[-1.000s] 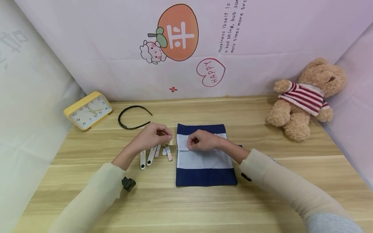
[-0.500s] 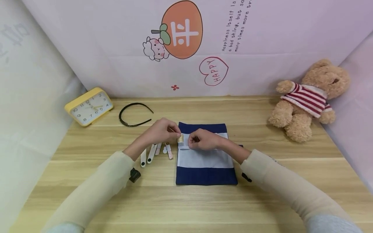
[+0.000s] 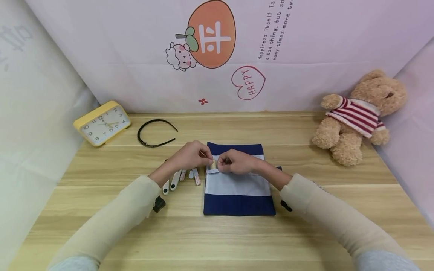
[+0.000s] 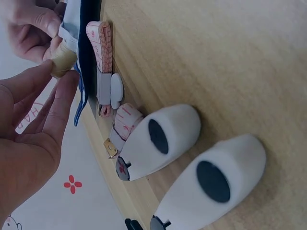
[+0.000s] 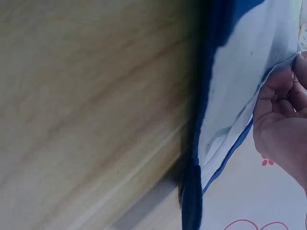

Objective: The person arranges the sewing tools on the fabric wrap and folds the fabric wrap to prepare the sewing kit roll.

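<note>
A navy and pale-blue fabric pouch [image 3: 237, 188] lies flat on the wooden table [image 3: 217, 233]. My right hand [image 3: 224, 162] pinches the edge of its pale-blue pocket, seen close in the right wrist view [image 5: 280, 120] with the fabric [image 5: 240, 81] lifted. My left hand [image 3: 207, 159] pinches a small tan item [image 3: 213, 164] at the pocket's left end. In the left wrist view, that tan item [image 4: 62, 56] sits between my fingertips [image 4: 64, 88], right against the pocket edge. Beside the pouch lie two white hair clips [image 4: 165, 139] and pink tape-patterned clips [image 4: 100, 45].
A yellow alarm clock [image 3: 101, 123] and a black headband [image 3: 154, 133] lie at the back left. A teddy bear in a striped jumper [image 3: 359, 114] sits at the back right. Printed sheets wall in the table on three sides.
My left hand has moved right from above the hair clips to the pouch's left edge, carrying the tan item. The right hand has kept its hold on the pocket edge.
</note>
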The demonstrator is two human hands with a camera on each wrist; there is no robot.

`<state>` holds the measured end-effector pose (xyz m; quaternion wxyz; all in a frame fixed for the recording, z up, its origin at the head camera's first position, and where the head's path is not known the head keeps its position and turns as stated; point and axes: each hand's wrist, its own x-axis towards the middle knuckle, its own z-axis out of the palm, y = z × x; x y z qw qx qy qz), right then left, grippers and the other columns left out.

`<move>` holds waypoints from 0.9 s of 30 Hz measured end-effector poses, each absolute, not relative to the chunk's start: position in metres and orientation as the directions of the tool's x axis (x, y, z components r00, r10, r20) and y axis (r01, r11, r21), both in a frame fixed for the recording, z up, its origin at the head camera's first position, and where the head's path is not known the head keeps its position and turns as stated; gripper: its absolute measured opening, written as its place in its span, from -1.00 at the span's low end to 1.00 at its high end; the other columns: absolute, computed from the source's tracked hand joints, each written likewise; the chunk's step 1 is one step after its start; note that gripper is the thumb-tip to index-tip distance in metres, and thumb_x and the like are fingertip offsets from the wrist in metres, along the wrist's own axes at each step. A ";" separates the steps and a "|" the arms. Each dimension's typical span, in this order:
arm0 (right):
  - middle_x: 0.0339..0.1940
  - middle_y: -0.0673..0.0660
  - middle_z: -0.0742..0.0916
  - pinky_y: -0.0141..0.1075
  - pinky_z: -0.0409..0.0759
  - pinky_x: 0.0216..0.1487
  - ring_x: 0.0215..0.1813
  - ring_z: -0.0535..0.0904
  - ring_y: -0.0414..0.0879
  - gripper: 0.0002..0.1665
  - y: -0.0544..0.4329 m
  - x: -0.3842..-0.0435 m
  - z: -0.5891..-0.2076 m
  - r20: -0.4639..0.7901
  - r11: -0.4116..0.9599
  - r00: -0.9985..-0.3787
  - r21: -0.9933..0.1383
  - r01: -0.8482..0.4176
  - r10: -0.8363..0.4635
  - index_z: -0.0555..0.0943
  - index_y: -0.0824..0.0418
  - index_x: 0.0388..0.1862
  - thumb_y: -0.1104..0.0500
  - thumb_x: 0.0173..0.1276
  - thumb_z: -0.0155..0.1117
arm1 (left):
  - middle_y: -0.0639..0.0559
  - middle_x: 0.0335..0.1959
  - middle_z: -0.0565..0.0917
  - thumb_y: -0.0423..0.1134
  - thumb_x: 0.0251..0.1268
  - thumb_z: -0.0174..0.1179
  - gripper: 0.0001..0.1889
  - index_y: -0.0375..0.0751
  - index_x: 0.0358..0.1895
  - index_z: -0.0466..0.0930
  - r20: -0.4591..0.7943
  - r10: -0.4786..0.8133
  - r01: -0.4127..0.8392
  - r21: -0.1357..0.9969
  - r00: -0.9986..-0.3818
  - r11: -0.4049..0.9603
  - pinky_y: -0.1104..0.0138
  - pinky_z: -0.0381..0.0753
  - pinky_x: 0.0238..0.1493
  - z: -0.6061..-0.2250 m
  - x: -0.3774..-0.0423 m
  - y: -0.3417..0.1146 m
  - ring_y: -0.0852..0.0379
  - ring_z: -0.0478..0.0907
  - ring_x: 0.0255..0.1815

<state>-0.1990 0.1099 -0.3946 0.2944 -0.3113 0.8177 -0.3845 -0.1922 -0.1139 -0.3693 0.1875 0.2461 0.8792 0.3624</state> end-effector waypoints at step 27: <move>-0.44 0.04 0.58 -0.32 0.41 -0.38 -0.47 0.42 -0.14 -0.86 0.110 -0.199 -0.398 -0.249 0.504 -0.640 -0.827 -0.250 -0.727 0.63 0.28 -0.21 0.31 0.56 0.14 | 0.09 -0.32 0.67 -0.38 0.47 0.21 -0.86 -0.17 -0.26 0.74 -0.119 0.653 0.395 0.711 -0.748 0.582 0.30 0.50 -0.22 -0.386 -0.195 -0.111 0.15 0.49 -0.33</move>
